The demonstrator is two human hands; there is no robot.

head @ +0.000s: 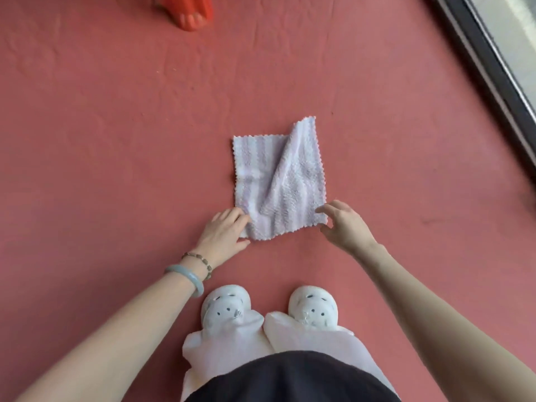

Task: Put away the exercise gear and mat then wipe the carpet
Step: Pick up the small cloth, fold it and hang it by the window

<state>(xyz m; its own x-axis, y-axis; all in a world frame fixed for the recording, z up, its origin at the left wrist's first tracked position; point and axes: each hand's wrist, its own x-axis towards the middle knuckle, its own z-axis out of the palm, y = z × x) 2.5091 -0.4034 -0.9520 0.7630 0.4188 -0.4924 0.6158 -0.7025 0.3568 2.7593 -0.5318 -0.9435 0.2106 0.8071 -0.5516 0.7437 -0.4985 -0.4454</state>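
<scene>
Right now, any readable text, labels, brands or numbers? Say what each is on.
None in view. The lavender striped cloth shows only its weave; the white slippers bear stitched faces, no letters; the red carpet, pale green bangle and orange object at the top edge carry no marks.
</scene>
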